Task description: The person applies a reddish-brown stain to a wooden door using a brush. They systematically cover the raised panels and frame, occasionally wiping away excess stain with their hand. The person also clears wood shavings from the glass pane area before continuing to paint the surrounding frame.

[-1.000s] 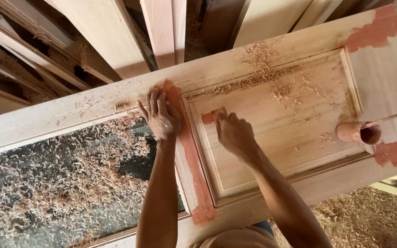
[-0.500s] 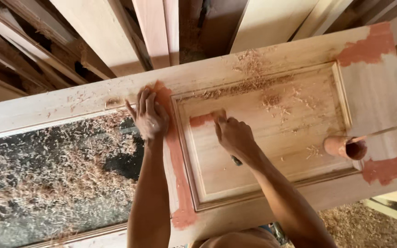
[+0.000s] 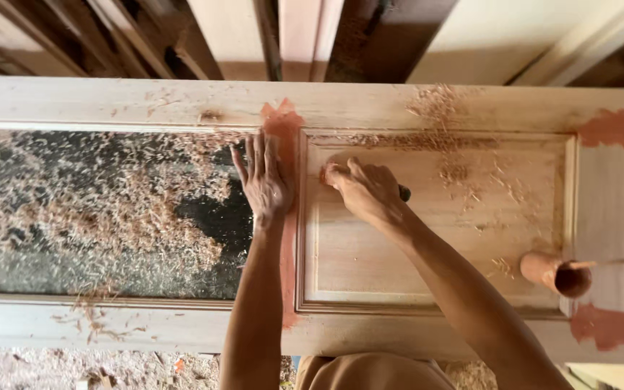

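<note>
Here, your left hand (image 3: 265, 180) lies flat with fingers spread on the reddish filler stripe (image 3: 287, 238) that runs down the upright rail of the wooden door (image 3: 413, 108). Just beside it, across the moulding, your right hand (image 3: 366, 191) is closed around a small dark-handled tool (image 3: 403, 193), pressing its end into the top left corner of the door's raised panel (image 3: 435, 245). Wood shavings (image 3: 102, 209) lie thick in the open frame left of that panel, and thinner ones scatter across it. A small clay-coloured cup (image 3: 554, 273) lies tipped near the panel's lower right corner. More reddish patches (image 3: 619, 130) mark the door's right end. Stacked timber boards (image 3: 297, 36) lean beyond the door's far edge.
</note>
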